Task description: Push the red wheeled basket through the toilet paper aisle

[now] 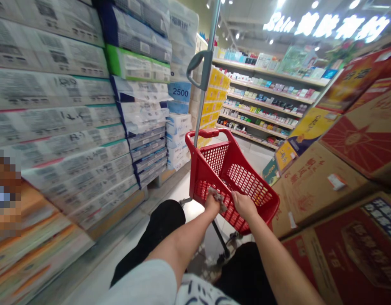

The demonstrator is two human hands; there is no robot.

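In front of my knees stands a red plastic shopping cart (243, 182) with perforated walls and a tall grey pole (205, 101) at its handle end. My left hand (212, 206) presses a crumpled greyish cloth (219, 197) against the near outer wall of the basket. Fingers of that hand are partly hidden by the cloth. My right hand (245, 206) is closed over the basket's near top rim, thumb on the outside and fingertips hidden inside. Below the basket, the dark legs and wheels show between my knees.
Tall stacks of white packs (62, 97) line the left side. Cardboard cartons (313, 186) rise close on the right. Behind the cart, shelves (262, 101) hold many small boxes, beside yellow cartons (217, 95). A pixelated patch covers part of the left edge.
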